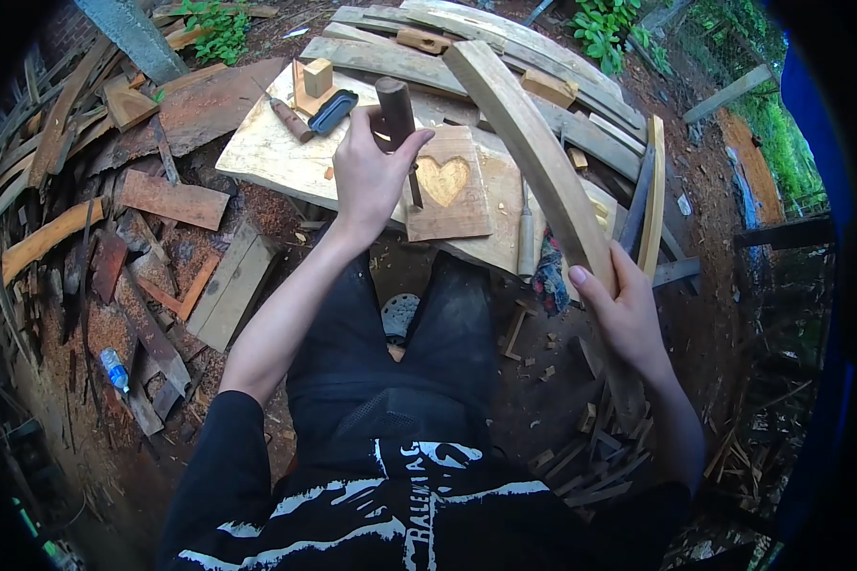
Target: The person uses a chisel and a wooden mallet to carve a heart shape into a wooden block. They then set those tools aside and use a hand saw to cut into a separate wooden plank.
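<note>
My left hand (376, 171) is wrapped round a chisel (397, 114) with a dark wooden handle, held upright, its blade tip at the left part of a square board (467, 214). A heart-shaped recess (444, 181) is carved in that board, which lies on the pale wooden work surface (267, 143). My right hand (624, 305) grips a long, thick wooden bar (533, 143) that slants up and left, its upper end above the work surface. Right of the board lies another chisel (527, 228) with a light handle, next to a patterned cloth (550, 276).
On the work surface's far left are a black tray (333, 111), a small wooden block (318, 76) and a tool with a wooden handle (290, 121). Planks (381, 59) lie behind. Scrap wood (174, 198) and a plastic bottle (114, 369) are on the ground at left.
</note>
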A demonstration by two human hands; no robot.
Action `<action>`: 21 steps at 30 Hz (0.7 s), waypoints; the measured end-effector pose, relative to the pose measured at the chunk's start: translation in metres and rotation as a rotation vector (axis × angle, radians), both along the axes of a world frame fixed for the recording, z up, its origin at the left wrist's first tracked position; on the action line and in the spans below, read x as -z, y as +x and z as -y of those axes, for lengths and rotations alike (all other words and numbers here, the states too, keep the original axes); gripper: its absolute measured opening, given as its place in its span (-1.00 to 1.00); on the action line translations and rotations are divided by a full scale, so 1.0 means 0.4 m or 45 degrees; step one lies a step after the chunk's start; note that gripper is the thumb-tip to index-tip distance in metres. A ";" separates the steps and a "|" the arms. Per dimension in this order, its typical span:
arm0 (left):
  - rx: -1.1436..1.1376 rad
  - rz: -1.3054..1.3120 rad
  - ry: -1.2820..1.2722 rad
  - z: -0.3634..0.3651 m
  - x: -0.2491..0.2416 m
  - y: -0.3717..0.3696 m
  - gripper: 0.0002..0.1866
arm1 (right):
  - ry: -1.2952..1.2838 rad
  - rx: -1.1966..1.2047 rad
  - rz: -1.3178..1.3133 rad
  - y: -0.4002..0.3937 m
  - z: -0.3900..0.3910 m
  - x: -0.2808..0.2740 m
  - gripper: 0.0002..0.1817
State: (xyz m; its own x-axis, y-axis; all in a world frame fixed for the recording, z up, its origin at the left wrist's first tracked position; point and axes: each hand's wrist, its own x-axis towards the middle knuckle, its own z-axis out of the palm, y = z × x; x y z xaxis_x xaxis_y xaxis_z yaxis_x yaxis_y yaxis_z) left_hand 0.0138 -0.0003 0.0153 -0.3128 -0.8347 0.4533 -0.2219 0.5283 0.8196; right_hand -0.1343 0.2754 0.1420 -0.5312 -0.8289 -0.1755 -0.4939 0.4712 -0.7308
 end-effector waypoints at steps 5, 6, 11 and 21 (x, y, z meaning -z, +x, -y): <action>-0.029 0.010 -0.010 0.000 -0.003 0.001 -0.45 | -0.001 -0.028 -0.054 -0.001 0.005 0.000 -0.53; -0.028 0.010 -0.010 0.002 0.001 0.000 -0.45 | -0.001 -0.027 -0.054 0.001 0.007 -0.003 -0.53; -0.021 -0.002 -0.032 0.010 0.008 -0.001 -0.45 | 0.018 -0.027 -0.006 0.009 0.010 -0.009 -0.57; -0.019 0.021 0.058 -0.005 -0.012 -0.006 -0.40 | 0.048 -0.033 -0.096 -0.018 0.014 -0.007 -0.48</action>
State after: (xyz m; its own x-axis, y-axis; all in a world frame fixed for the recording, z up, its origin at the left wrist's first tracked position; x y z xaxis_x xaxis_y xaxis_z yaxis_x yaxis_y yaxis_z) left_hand 0.0116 0.0017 0.0200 -0.3072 -0.8591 0.4093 -0.2435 0.4868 0.8389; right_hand -0.1414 0.2700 0.1447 -0.5223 -0.8362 -0.1672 -0.5593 0.4839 -0.6730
